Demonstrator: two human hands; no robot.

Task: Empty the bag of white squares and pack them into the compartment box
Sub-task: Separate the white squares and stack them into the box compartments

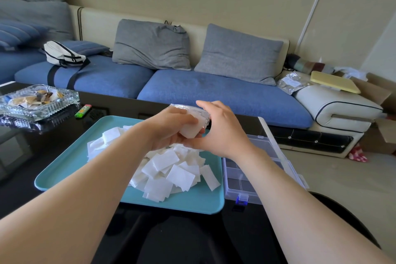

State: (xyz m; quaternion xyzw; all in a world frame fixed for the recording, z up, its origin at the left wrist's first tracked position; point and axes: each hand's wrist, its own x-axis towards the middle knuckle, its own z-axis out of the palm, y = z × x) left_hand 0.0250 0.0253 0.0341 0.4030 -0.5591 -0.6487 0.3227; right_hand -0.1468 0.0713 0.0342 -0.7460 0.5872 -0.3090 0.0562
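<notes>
while both hands meet over the tray [64, 178] in the head view, the left hand [169, 130] has its fingers curled round the clear bag [192, 111] and the white clump left inside it, and the right hand [222, 133] grips the same bag from the other side, thumb raised, its fingertips partly hidden behind the plastic. the bag hangs in the air between the two palms, right above the loose heap of squares [171, 167] on the tray, so what drops from it would land on that heap; which way its mouth faces cannot be told. most of the squares seem to be out already, with one clump left to shake free. the box [242, 178] sits on the dark table [21, 156] just beside the tray's right edge, lid open, its long side running away from the person, and it lies under the right forearm. its compartments look unfilled. by that layout the right hand is the nearer one for packing, with squares moving rightward from heap to box.
</notes>
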